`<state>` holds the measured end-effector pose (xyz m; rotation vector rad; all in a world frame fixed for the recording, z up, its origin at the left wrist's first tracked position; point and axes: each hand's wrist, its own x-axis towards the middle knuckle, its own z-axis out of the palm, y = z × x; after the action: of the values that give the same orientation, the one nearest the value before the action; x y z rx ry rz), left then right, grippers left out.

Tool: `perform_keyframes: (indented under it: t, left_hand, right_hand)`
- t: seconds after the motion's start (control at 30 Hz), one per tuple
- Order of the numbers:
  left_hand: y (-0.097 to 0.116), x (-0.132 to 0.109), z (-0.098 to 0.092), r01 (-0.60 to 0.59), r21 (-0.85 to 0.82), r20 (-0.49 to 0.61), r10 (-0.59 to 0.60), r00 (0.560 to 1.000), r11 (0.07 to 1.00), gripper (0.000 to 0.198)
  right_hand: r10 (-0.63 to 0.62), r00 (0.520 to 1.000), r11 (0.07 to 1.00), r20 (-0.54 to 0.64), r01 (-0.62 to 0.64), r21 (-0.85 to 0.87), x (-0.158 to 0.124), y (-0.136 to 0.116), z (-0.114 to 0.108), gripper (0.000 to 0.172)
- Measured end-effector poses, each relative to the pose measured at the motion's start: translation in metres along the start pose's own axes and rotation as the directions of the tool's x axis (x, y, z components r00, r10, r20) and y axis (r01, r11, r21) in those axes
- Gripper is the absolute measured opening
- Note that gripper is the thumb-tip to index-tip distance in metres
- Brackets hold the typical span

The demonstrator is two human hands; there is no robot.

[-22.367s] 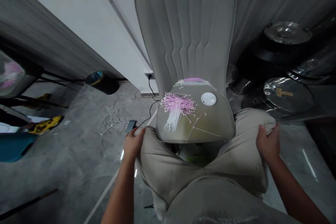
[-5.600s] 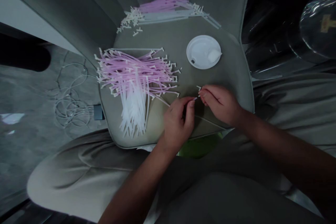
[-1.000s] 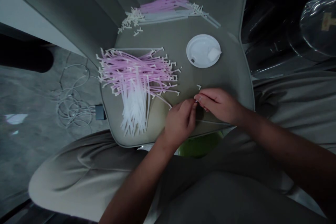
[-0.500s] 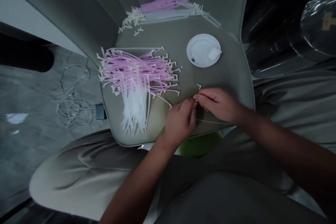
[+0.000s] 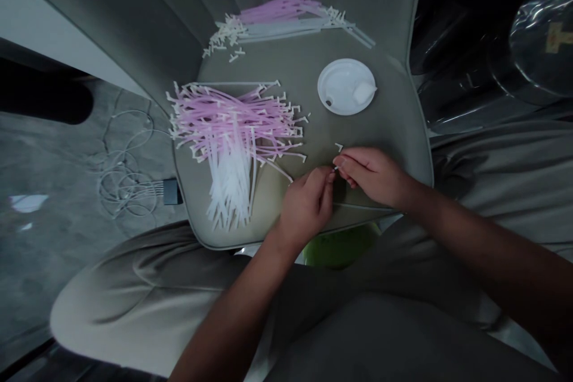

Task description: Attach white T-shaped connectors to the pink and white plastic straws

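Note:
My left hand (image 5: 307,209) and my right hand (image 5: 371,176) meet at the front of a grey-green padded seat (image 5: 358,131). Their fingertips pinch a thin pale plastic strip (image 5: 313,203), though the fingers hide the pinched part. A small white L-shaped piece (image 5: 339,147) lies just above my right fingertips. To the left is a large pile of pink-and-white plastic strips (image 5: 233,137). A white round plastic lid (image 5: 346,86) rests on the seat, and a second row of strips (image 5: 286,18) lies along the seat's rear edge.
A coil of thin white cable (image 5: 128,185) with a dark connector (image 5: 171,191) lies on the concrete floor at left. My beige-trousered legs (image 5: 134,292) flank the seat. A green object (image 5: 340,248) shows below its front edge, and shiny round objects (image 5: 546,36) stand at right.
My two hands have come closer together at their fingertips since the frame 5.6 s ago. Since the earliest frame, the view has tilted down onto the seat, and the pile has grown.

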<state>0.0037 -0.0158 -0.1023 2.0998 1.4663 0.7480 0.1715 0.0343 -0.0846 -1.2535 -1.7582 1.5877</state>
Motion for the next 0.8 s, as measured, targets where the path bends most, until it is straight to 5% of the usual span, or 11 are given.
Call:
perform_keyframes:
  t: [0.8]
  left_hand:
    - [-0.0002, -0.0003, 0.0002, -0.001, 0.042, 0.002, 0.001, 1.000, 0.999, 0.019]
  right_hand:
    - [-0.003, 1.000, 0.995, 0.026, 0.006, -0.097, 0.0018, -0.0020, 0.0005, 0.036]
